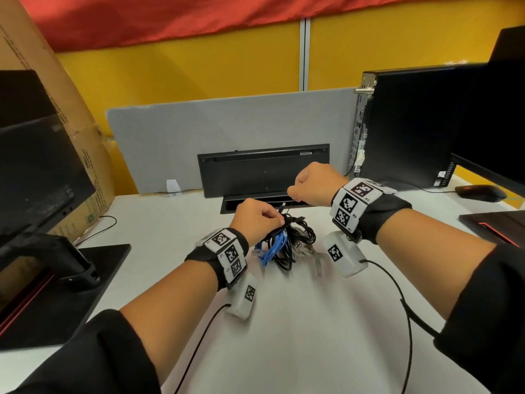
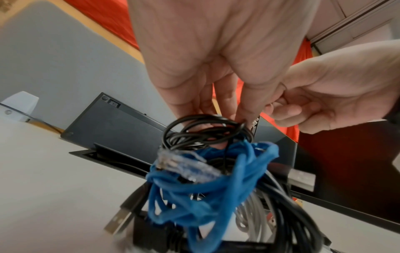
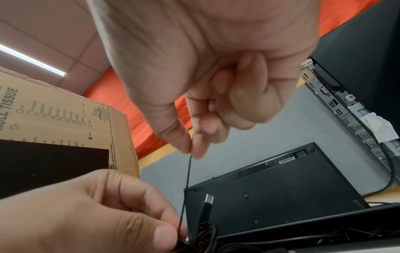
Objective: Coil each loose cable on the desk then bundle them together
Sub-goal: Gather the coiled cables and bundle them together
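Note:
A bundle of coiled cables [image 1: 287,243] sits mid-desk: black coils, a blue network cable [image 2: 207,190] and a grey cable [image 2: 249,210]. My left hand [image 1: 257,218] pinches the top of the black coils [image 2: 205,131] and holds the bundle up. A thin black tie wire [image 3: 187,179] runs taut from the bundle's top up to my right hand [image 1: 309,184], which pinches it between thumb and forefinger. A USB-C plug [image 3: 208,199] sticks up beside the wire.
An upturned black keyboard [image 1: 264,170] leans over a cable slot [image 1: 241,204] behind the bundle. A black computer case [image 1: 412,123] and a mouse [image 1: 480,193] stand to the right. Monitor stand [image 1: 56,263] and cardboard box [image 1: 71,123] lie to the left.

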Tool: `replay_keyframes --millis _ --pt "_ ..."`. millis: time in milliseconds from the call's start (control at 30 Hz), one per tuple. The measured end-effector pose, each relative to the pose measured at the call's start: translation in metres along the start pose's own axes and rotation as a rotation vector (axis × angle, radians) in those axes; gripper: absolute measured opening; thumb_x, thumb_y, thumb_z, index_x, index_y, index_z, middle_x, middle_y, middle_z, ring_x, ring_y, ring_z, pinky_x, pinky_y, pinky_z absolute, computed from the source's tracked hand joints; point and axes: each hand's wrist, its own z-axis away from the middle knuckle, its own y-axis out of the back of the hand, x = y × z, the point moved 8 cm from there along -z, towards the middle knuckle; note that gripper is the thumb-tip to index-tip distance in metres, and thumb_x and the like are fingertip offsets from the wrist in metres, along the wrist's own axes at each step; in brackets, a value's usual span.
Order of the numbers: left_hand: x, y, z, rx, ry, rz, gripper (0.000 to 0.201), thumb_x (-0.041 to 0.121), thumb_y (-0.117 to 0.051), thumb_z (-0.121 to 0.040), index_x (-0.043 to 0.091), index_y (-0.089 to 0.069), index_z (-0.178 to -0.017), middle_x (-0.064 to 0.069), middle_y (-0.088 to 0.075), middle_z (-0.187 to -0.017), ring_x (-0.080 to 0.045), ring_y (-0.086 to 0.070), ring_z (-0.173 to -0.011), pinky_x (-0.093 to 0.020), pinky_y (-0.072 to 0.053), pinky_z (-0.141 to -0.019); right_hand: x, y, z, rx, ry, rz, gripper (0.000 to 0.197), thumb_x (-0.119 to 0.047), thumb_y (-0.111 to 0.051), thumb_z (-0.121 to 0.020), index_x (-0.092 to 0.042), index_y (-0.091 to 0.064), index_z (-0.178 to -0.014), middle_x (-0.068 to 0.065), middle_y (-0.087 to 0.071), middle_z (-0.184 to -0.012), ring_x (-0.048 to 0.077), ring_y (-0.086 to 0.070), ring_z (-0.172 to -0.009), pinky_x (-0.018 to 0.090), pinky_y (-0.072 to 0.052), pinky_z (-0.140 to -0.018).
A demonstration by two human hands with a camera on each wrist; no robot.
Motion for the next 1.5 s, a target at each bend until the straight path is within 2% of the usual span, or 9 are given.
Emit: replay_keyframes --millis 100,267,400,667,967,1100,1233,1367,1500 --pt "0.000 -0.001 0.001 -0.004 0.014 0.010 0.006 0.018 -0.073 -0.083 0.020 -0.076 -0.079 0.010 -0.068 -0.072 -0.001 -0.062 -0.069 -0.010 -0.045 -0.059 -0.001 0.002 0.001 0.007 0.003 0.015 0.028 -0.026 -0.054 -0.090 -0.007 -0.065 -0.073 0.008 -0.054 -0.071 0.018 -0.048 -0.065 0.026 -0.040 -0.057" --pt "0.000 -0.001 0.004 -0.015 0.005 0.004 0.005 0.021 -0.072 -0.084 0.018 -0.076 -0.082 0.006 -0.070 -0.079 -0.004 -0.063 -0.072 -0.011 -0.045 -0.059 0.004 0.002 0.003 -0.010 -0.012 0.021 0.034 -0.026 -0.052 -0.092 0.001 -0.073 -0.092 0.009 -0.058 -0.078 0.020 -0.053 -0.072 0.028 -0.044 -0.065" --pt "-0.001 0.000 0.006 -0.019 0.003 -0.008 0.007 0.021 -0.072 -0.084 0.016 -0.077 -0.084 0.005 -0.070 -0.080 -0.005 -0.063 -0.074 -0.014 -0.045 -0.061 0.005 0.001 0.008 -0.025 -0.027 0.007 0.031 -0.026 -0.053 -0.090 -0.002 -0.072 -0.084 0.008 -0.055 -0.073 0.020 -0.050 -0.069 0.025 -0.039 -0.058" --pt "0.001 0.000 0.014 -0.052 0.013 -0.005 0.005 0.018 -0.074 -0.082 0.015 -0.077 -0.085 0.007 -0.070 -0.079 -0.003 -0.064 -0.072 -0.014 -0.049 -0.064 0.002 -0.003 0.016 -0.042 -0.006 -0.002 0.029 -0.026 -0.056 -0.087 -0.003 -0.073 -0.083 0.006 -0.056 -0.071 0.019 -0.051 -0.067 0.024 -0.040 -0.056" --pt "0.004 0.002 0.027 -0.099 -0.005 -0.033 0.005 0.016 -0.079 -0.076 0.018 -0.075 -0.077 0.005 -0.070 -0.074 -0.001 -0.061 -0.061 -0.013 -0.045 -0.057 -0.006 -0.009 0.027 -0.084 0.017 0.000 0.027 -0.027 -0.057 -0.088 -0.008 -0.074 -0.079 0.004 -0.062 -0.073 0.019 -0.057 -0.071 0.024 -0.045 -0.061" --pt "0.003 0.002 0.030 -0.131 -0.016 -0.068 0.016 0.017 -0.082 -0.073 0.026 -0.069 -0.067 0.010 -0.066 -0.068 0.007 -0.058 -0.054 -0.009 -0.042 -0.054 -0.008 -0.012 0.032 -0.102 0.010 0.010 0.024 -0.025 -0.058 -0.086 -0.009 -0.071 -0.074 0.000 -0.055 -0.061 0.017 -0.053 -0.064 0.022 -0.039 -0.054" --pt "0.002 0.004 0.033 -0.132 -0.018 -0.075 0.020 0.016 -0.084 -0.070 0.028 -0.067 -0.068 0.010 -0.065 -0.071 0.010 -0.057 -0.056 -0.006 -0.041 -0.050 -0.007 -0.013 0.033 -0.102 0.002 -0.006 0.023 -0.025 -0.059 -0.085 -0.011 -0.066 -0.068 0.000 -0.054 -0.059 0.015 -0.050 -0.060 0.022 -0.038 -0.052" --pt "0.002 0.004 0.035 -0.138 -0.014 -0.058 0.023 0.013 -0.084 -0.070 0.026 -0.066 -0.068 0.009 -0.064 -0.070 0.012 -0.055 -0.054 -0.004 -0.040 -0.048 -0.006 -0.016 0.032 -0.100 0.004 -0.021 0.024 -0.028 -0.060 -0.085 -0.009 -0.072 -0.076 0.002 -0.060 -0.067 0.016 -0.055 -0.065 0.022 -0.042 -0.055" --pt "0.003 0.006 0.038 -0.132 -0.009 -0.063 0.023 0.012 -0.084 -0.070 0.027 -0.066 -0.068 0.010 -0.064 -0.070 0.011 -0.055 -0.053 -0.004 -0.039 -0.048 -0.004 -0.015 0.032 -0.079 -0.010 -0.015 0.027 -0.033 -0.062 -0.083 -0.009 -0.071 -0.076 0.000 -0.055 -0.062 0.014 -0.049 -0.057 0.020 -0.037 -0.049"
